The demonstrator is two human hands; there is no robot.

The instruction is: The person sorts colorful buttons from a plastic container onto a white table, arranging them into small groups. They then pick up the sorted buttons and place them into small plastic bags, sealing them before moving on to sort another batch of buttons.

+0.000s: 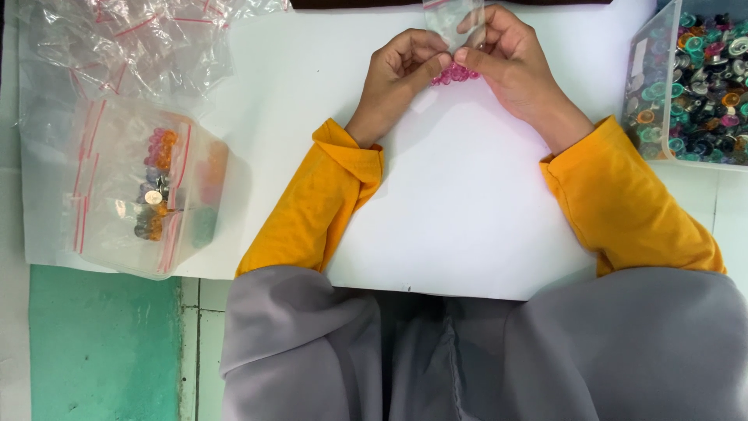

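Note:
My left hand (399, 68) and my right hand (506, 58) meet at the far middle of the white sheet (460, 203). Together they pinch a small clear plastic bag (454, 19), with the fingertips touching at its lower part. A cluster of small pink pieces (456, 75) shows just below the fingers, inside or right under the bag; I cannot tell which. Both arms wear orange sleeves.
A clear tub (653, 93) full of small mixed-colour pieces stands at the right edge. At the left lies a pile of empty clear zip bags (125, 43), and below it a clear container (148, 195) holding filled bags. A green floor (101, 343) shows at the lower left.

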